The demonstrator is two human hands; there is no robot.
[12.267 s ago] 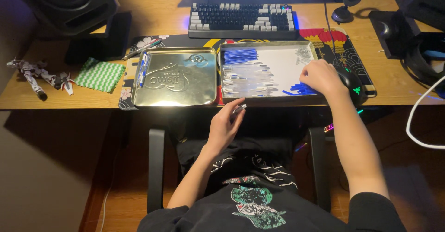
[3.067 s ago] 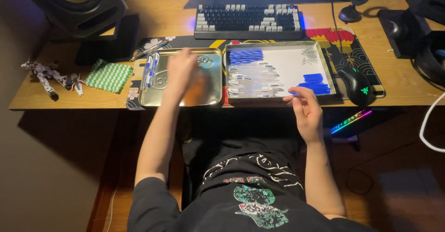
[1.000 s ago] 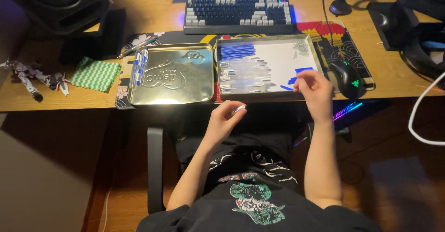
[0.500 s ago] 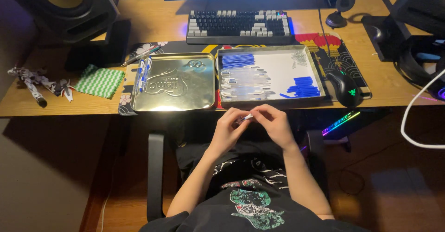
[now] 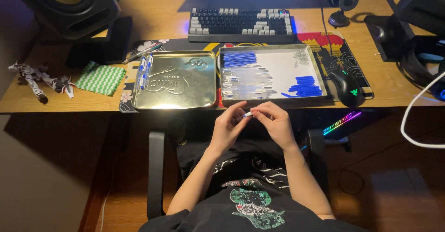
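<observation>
My left hand (image 5: 228,126) and my right hand (image 5: 274,120) meet above my lap, just in front of the desk edge. Together they pinch a small clear pen part with a blue end (image 5: 247,114) between the fingertips. Right behind them on the desk stands an open metal tray (image 5: 320,76) holding blue pen refills (image 5: 239,58), clear pen barrels (image 5: 245,81) and blue caps (image 5: 306,86). To its left lies the tin's embossed metal lid (image 5: 176,81) with finished blue pens (image 5: 144,69) along its left edge.
A keyboard (image 5: 239,23) and monitor sit behind the trays, a black mouse (image 5: 345,86) to the right. At the left are a speaker (image 5: 69,7), a green patterned cloth (image 5: 100,77) and a small figure toy (image 5: 39,76). Headphones and cables are at the far right.
My right hand left the tray and came down to my left hand; both now hold the small pen part in front of me.
</observation>
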